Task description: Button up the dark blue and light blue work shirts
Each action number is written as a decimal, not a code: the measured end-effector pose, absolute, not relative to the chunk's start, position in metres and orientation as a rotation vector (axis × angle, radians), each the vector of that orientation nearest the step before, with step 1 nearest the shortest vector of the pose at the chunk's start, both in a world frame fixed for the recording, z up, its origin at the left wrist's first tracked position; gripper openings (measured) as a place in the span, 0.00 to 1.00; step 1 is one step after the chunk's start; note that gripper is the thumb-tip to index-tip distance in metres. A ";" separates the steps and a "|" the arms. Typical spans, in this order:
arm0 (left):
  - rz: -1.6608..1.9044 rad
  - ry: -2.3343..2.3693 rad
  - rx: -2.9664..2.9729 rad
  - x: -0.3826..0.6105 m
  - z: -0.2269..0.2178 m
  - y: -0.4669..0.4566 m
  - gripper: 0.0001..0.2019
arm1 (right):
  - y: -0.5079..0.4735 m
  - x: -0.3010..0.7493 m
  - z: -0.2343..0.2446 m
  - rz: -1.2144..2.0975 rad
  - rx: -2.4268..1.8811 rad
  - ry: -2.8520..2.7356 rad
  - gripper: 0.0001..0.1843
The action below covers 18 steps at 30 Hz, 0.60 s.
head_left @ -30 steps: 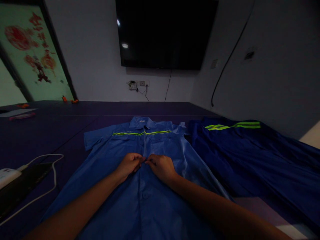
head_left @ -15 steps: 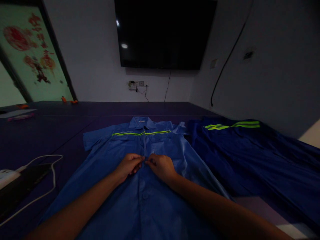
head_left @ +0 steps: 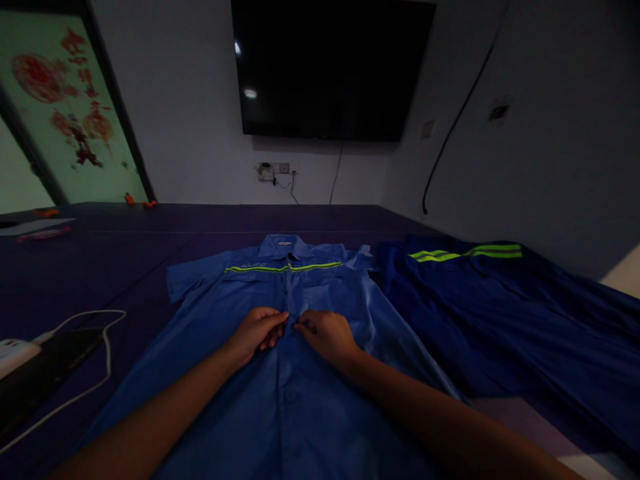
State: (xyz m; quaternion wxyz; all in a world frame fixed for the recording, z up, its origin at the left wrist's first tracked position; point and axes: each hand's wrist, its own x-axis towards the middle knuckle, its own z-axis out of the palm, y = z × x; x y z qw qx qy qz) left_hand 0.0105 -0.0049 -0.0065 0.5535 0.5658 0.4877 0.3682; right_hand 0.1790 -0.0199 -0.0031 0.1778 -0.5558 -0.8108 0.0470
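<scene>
A blue short-sleeved work shirt (head_left: 250,380) lies spread on the dark floor, front up, its collar away from me. A yellow-green stripe crosses its chest. At the middle of the button placket, my left hand (head_left: 261,329) pinches the shirt cloth between thumb and forefinger. Just to its right, my right hand (head_left: 326,335) is closed with its fingertips on the placket's other side. A small gap separates the two hands. Whatever button lies at the fingertips is too dark to make out. Lower on the placket a button (head_left: 291,395) shows.
Dark blue trousers or another garment (head_left: 480,313) with yellow-green bands lies on the right. At the left, a white cable (head_left: 108,353) runs from a power strip (head_left: 17,353). A television (head_left: 330,73) hangs on the far wall, and small orange objects (head_left: 149,204) lie near the door.
My right hand has shifted slightly to the right, widening the gap between my fingertips. The view has moved a little; the shirt lies as before.
</scene>
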 end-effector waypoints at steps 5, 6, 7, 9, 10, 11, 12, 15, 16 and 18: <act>0.862 1.165 1.352 0.012 -0.005 -0.008 0.18 | -0.020 0.182 -0.002 0.138 -1.561 -2.323 0.13; 0.853 1.162 1.357 0.012 -0.004 -0.008 0.18 | -0.020 0.183 -0.002 0.135 -1.546 -2.333 0.13; 0.837 1.160 1.366 0.012 -0.003 -0.009 0.19 | -0.020 0.184 -0.001 0.129 -1.531 -2.342 0.13; 0.793 1.159 1.393 0.012 -0.002 -0.010 0.19 | -0.021 0.185 0.000 0.124 -1.514 -2.351 0.12; 0.771 1.163 1.407 0.012 -0.001 -0.011 0.20 | -0.021 0.186 0.001 0.123 -1.518 -2.353 0.12; 0.753 1.172 1.421 0.013 0.000 -0.012 0.21 | -0.021 0.186 0.001 0.121 -1.529 -2.356 0.12; 0.737 1.182 1.433 0.013 0.000 -0.012 0.21 | -0.020 0.186 0.002 0.117 -1.544 -2.361 0.12; 0.684 1.183 1.468 0.013 0.002 -0.014 0.23 | -0.021 0.186 0.004 0.080 -1.571 -2.393 0.11; 0.656 1.169 1.485 0.013 0.002 -0.014 0.23 | -0.021 0.186 0.006 0.064 -1.571 -2.409 0.11; 0.576 1.133 1.530 0.012 0.005 -0.016 0.24 | -0.024 0.186 0.011 0.040 -1.577 -2.441 0.11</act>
